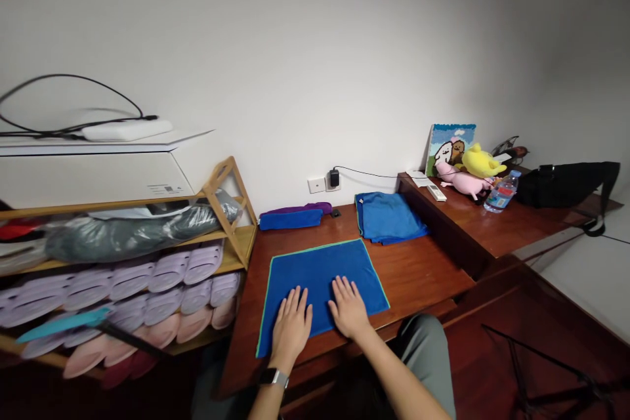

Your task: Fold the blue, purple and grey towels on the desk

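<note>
With its palm down and fingers nearly straight, slightly apart, the left hand (291, 327) rests on the blue cloth (322, 285), which lies spread out with a green edge on the wooden table (418, 275). Also palm down, the right hand (348, 307) touches the same cloth, fingers a little apart. Behind it are a folded blue stack (391, 218) and, further left, a rolled blue bundle (290, 219) by the wall.
</note>
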A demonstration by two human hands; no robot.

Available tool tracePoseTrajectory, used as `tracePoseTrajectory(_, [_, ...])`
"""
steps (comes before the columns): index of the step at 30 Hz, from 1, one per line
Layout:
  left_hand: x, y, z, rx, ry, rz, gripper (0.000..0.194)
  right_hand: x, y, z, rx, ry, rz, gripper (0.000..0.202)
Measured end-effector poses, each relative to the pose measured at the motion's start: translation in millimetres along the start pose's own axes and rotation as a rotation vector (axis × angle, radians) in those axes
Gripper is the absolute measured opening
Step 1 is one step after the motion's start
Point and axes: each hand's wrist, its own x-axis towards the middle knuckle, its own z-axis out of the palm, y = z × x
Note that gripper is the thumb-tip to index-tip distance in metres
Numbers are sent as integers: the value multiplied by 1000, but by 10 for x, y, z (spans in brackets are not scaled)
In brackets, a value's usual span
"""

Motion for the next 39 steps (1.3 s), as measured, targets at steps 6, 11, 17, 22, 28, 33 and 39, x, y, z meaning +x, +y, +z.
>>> tracePoseTrajectory(6, [-244,-289,249,74,1,-106,75,-177,150,77,6,-52,-24,65])
tracePoseTrajectory(11, [-576,-638,260,69,23,-94,75,-524,703,-5,-71,-26,181,66])
tracePoseTrajectory(17, [-13,-318,-38,25,56,-44,65,53,517,-178,-13,40,137,60])
tracePoseTrajectory(22, [620,-89,11,5,-30,-80,63,696,316,-105,12,-74,152,64])
tracePoseTrajectory(28, [239,-453,391,108,33,-255,77,315,638,113,-70,-75,346,71])
tracePoseTrajectory(33, [25,-485,418,97,104,-228,79,150,575,132,-82,-25,372,71])
tracePoseTrajectory(39, [793,-250,212,-22,34,-7,63,866,145,42,4,-11,175,63])
